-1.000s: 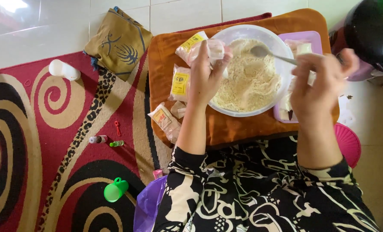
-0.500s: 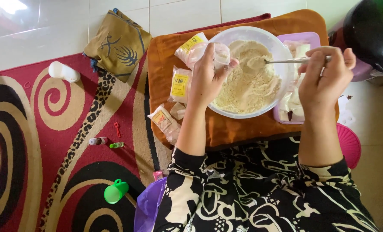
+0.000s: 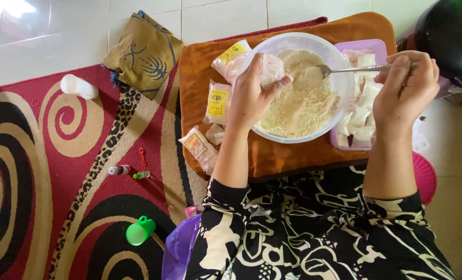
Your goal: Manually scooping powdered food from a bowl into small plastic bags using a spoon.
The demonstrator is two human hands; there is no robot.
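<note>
My left hand (image 3: 250,93) holds a small clear plastic bag (image 3: 270,69) over the near rim of a white bowl (image 3: 345,88) full of pale flour-like powder (image 3: 303,103). In my right hand (image 3: 404,88) is a metal spoon (image 3: 345,69), its scoop heaped with powder and pointing at the bag's mouth. The bowl stands on an orange-brown board (image 3: 293,155). Filled small packets (image 3: 218,101) with yellow labels lie on the board left of the bowl.
A purple tray (image 3: 353,144) of empty clear bags sits right of the bowl. A dark round pot (image 3: 449,36) is at top right. On the red patterned rug (image 3: 59,181) lie a green cup (image 3: 139,232), a white bottle (image 3: 79,86), and a brown cloth pouch (image 3: 140,54).
The spoon has swung left from over the bowl's right side, scooped powder, and now reaches the bag's mouth. My left hand keeps holding the bag at the rim.
</note>
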